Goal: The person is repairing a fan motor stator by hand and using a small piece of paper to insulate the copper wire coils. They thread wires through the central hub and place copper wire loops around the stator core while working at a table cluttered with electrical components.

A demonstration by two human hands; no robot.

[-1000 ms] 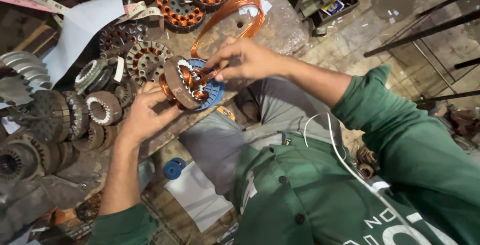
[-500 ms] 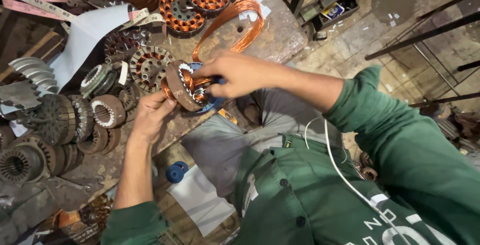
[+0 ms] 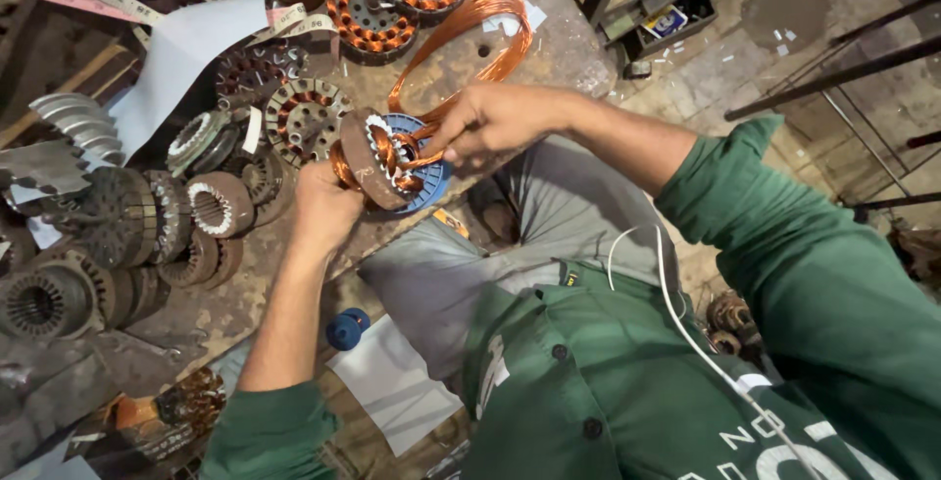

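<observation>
Two hands on one stator above the bench edge: your left hand grips its rim from below, your right hand pinches the copper coil looping out of it. More stators lie left.

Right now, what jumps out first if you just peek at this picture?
The shiny copper wire loop curling over the workbench, top middle. Below it, the left hand holds a round motor stator while the right hand pinches its copper windings. More stators crowd the bench on the left.
</observation>
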